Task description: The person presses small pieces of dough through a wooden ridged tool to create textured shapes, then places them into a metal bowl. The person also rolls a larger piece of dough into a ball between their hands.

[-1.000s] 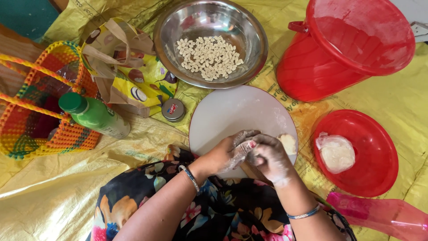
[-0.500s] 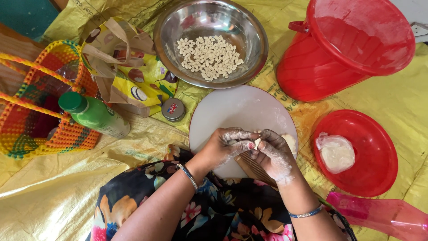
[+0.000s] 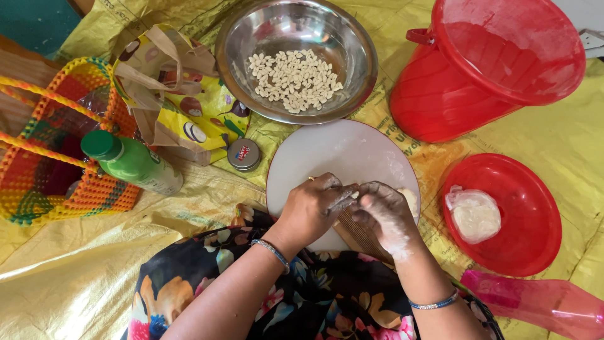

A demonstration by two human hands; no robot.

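My left hand (image 3: 313,208) and my right hand (image 3: 385,214) meet over the near edge of a round white board (image 3: 336,154). Both are dusted with flour. Their fingertips pinch a small piece of dough between them. Under my right hand lies a ridged wooden paddle (image 3: 358,234), slanting toward my lap. A lump of pale dough (image 3: 410,200) rests on the board just right of my right hand. Beyond the board stands a steel bowl (image 3: 245,63) holding several small shaped dough pieces (image 3: 294,79).
A red bucket (image 3: 478,75) stands at the back right, with a red lid (image 3: 535,245) holding wrapped dough (image 3: 475,215) to the right. A pink plastic bottle (image 3: 535,302) lies nearby. At left are a woven basket (image 3: 50,157), a green bottle (image 3: 132,164), a paper bag (image 3: 182,94) and a small tin (image 3: 244,154).
Both hands have shifted slightly left over the paddle, working the small dough piece between the fingertips. Nothing else has moved.
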